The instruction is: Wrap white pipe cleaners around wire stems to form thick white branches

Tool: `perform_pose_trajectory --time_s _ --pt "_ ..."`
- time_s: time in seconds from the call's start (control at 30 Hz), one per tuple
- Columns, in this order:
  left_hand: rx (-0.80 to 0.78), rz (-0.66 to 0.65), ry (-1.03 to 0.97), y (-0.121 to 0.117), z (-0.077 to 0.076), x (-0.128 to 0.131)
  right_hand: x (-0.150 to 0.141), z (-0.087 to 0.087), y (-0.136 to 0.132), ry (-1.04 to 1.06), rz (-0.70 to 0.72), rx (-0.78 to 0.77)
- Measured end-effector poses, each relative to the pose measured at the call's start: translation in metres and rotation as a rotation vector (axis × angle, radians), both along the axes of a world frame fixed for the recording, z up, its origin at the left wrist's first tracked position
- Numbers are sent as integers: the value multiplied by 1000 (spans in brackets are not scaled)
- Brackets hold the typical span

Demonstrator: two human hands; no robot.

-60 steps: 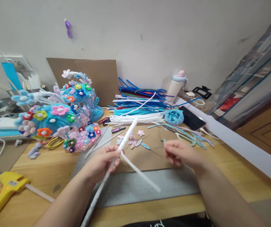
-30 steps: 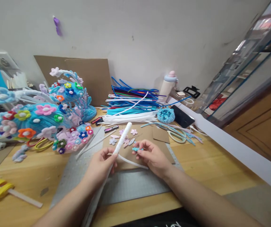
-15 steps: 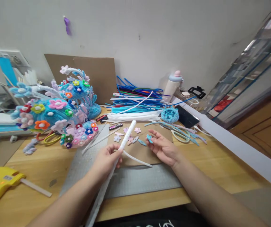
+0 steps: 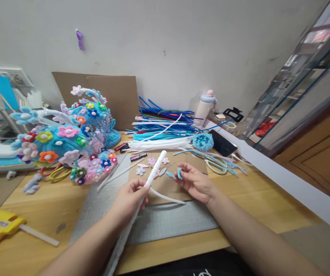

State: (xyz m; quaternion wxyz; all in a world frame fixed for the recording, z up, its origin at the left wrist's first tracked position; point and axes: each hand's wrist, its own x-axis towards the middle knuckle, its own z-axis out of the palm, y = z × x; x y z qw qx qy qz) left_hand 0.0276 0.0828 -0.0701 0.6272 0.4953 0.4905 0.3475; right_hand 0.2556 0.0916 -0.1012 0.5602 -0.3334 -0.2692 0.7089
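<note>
My left hand [image 4: 132, 195] is closed around a long white stick [image 4: 156, 168] wrapped in white pipe cleaner near its top. A loose white pipe cleaner end [image 4: 167, 198] trails from the wrap to the right. In my right hand [image 4: 197, 184], thumb and fingers pinch a small blue pipe cleaner piece [image 4: 179, 173], curved in shape. Between the hands, small pink and lilac flowers [image 4: 151, 161] and leaf-shaped pieces [image 4: 162, 171] lie on a brown cardboard sheet [image 4: 165, 194]. A blue leaf piece [image 4: 169, 174] lies just left of my right fingertips.
Flower-covered blue pipe cleaner pieces [image 4: 63, 142] stand at the left, above a yellow glue gun [image 4: 2, 230]. Bundled pipe cleaners [image 4: 160, 134], a bottle [image 4: 205, 107], a blue woven ring [image 4: 202, 141], a phone [image 4: 222, 143] and scissors [image 4: 217, 167] line the back and right.
The blue piece has turned in my right fingers and now shows a curved side. My left hand keeps its grip on the stick. The camera view has shifted slightly.
</note>
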Motion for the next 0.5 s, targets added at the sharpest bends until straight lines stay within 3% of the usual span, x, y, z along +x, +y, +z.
perform_pose_trajectory --time_s 0.33,0.5 --pt "14 5 22 -4 -1 2 -9 -5 -3 -68 -85 55" --pt "31 9 39 -6 0 4 -34 13 -18 -89 -84 105"
